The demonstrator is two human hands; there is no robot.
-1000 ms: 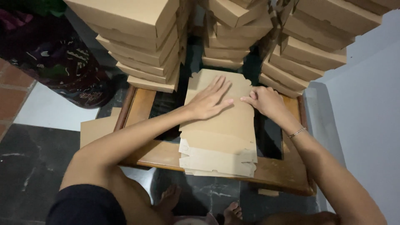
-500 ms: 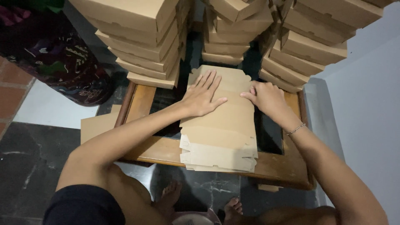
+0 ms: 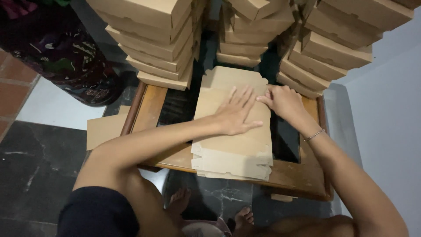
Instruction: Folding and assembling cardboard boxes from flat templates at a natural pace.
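Flat cardboard box blanks (image 3: 232, 147) lie stacked on a low wooden table (image 3: 151, 107); the left hand (image 3: 234, 115) presses flat on the top sheet, fingers spread open; the right hand (image 3: 284, 101) rests at the sheet's right edge, fingers curled loosely on it, a thin bracelet (image 3: 314, 135) at the wrist; folded cardboard boxes (image 3: 153, 35) stand piled behind the table.

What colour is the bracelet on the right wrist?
Silvery, a thin chain bracelet just behind the right hand; the head view shows it best.
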